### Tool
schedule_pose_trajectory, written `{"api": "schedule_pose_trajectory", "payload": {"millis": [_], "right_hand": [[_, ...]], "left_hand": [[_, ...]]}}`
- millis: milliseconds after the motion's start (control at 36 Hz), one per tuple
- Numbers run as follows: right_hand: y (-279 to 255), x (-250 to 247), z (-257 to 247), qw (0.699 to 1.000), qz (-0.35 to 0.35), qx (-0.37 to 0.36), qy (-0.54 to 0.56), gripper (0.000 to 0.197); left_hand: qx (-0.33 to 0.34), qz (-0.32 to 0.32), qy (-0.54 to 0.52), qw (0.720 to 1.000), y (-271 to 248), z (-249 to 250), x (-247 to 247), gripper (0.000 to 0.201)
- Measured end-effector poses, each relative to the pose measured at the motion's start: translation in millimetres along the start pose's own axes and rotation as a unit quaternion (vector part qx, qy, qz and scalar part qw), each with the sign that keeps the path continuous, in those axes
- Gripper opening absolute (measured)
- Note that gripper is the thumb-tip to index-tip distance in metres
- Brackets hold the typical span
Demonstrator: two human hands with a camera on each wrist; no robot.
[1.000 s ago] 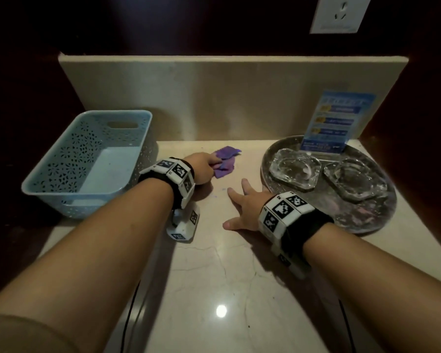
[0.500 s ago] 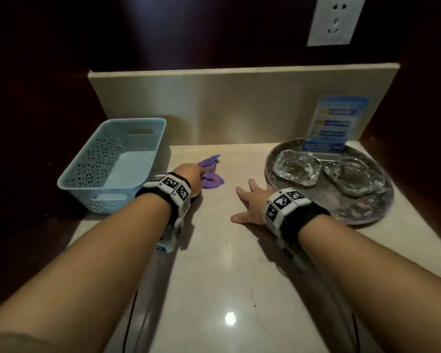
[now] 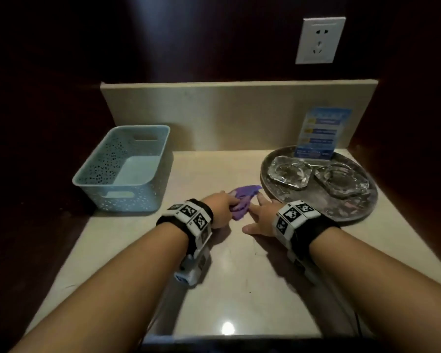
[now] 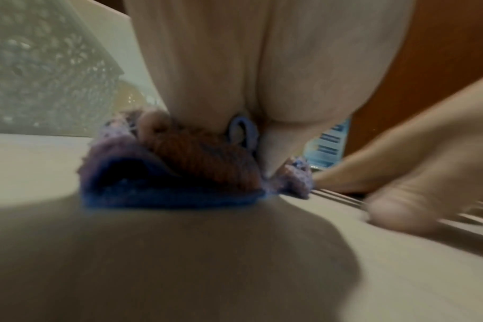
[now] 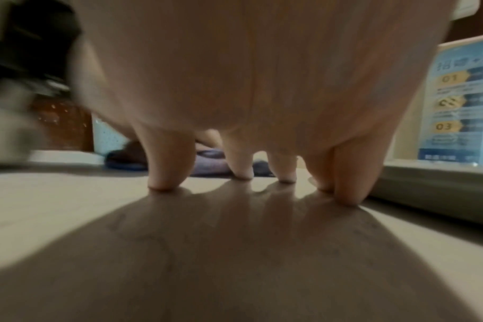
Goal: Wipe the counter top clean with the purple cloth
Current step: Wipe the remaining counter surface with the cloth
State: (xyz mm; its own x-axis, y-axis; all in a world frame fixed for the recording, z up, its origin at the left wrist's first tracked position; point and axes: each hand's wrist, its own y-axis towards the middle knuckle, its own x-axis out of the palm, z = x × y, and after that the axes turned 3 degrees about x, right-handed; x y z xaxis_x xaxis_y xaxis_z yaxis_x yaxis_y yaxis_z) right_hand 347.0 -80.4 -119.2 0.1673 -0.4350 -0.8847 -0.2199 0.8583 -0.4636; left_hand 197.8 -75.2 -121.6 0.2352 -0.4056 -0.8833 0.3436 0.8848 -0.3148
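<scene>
The crumpled purple cloth (image 3: 242, 200) lies on the beige marble counter top (image 3: 229, 281), between the basket and the tray. My left hand (image 3: 220, 208) grips it with curled fingers and presses it onto the stone; in the left wrist view the cloth (image 4: 157, 183) bunches under my palm. My right hand (image 3: 261, 219) lies flat just right of the cloth, fingers spread. In the right wrist view its fingertips (image 5: 165, 180) touch the counter (image 5: 235, 250), with the cloth (image 5: 210, 166) behind them.
A pale blue perforated basket (image 3: 124, 171) stands at the back left. At the back right a round metal tray (image 3: 354, 207) carries two glass ashtrays (image 3: 289, 171) and a blue sign card (image 3: 318, 135). A raised backsplash (image 3: 234, 115) closes the rear, and a wall socket (image 3: 320, 40) sits above.
My left hand has dragged the cloth from beside the basket toward me and to the right, up against my right hand. The right hand has stayed flat in place.
</scene>
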Motion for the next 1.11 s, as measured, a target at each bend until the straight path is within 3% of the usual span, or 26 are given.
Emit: {"api": "schedule_pose_trajectory", "payload": {"millis": [111, 361, 444, 528, 611, 806, 1111], "right_hand": [[-7.6, -0.4, -2.4, 1.0, 0.012, 0.002, 0.009, 0.064], [-15.1, 7.5, 3.0, 1.0, -0.02, 0.02, -0.013, 0.081], [-17.9, 9.7, 5.5, 0.999, -0.03, 0.022, -0.01, 0.083], [-20.6, 10.6, 7.6, 0.999, -0.036, 0.022, -0.007, 0.083], [-23.7, 12.0, 8.1, 0.999, -0.035, 0.022, -0.009, 0.082], [-35.2, 15.4, 16.0, 0.998, -0.042, 0.026, -0.03, 0.081], [-67.3, 33.0, 54.3, 0.997, -0.043, 0.042, -0.043, 0.08]], "left_hand": [[0.021, 0.001, -0.028, 0.999, -24.8, 1.2, 12.1, 0.042], [-0.093, 0.191, -0.012, 0.977, -40.7, -38.2, -24.9, 0.037], [-0.123, 0.152, -0.009, 0.981, -36.8, -46.4, -28.2, 0.039], [-0.103, 0.081, -0.003, 0.991, -32.3, -39.4, -22.1, 0.042], [-0.072, 0.055, 0.002, 0.996, -28.9, -26.0, -15.5, 0.043], [-0.064, 0.046, 0.035, 0.996, -36.2, 0.8, 8.9, 0.042], [-0.069, 0.043, -0.021, 0.997, -68.1, 35.8, 28.7, 0.048]]}}
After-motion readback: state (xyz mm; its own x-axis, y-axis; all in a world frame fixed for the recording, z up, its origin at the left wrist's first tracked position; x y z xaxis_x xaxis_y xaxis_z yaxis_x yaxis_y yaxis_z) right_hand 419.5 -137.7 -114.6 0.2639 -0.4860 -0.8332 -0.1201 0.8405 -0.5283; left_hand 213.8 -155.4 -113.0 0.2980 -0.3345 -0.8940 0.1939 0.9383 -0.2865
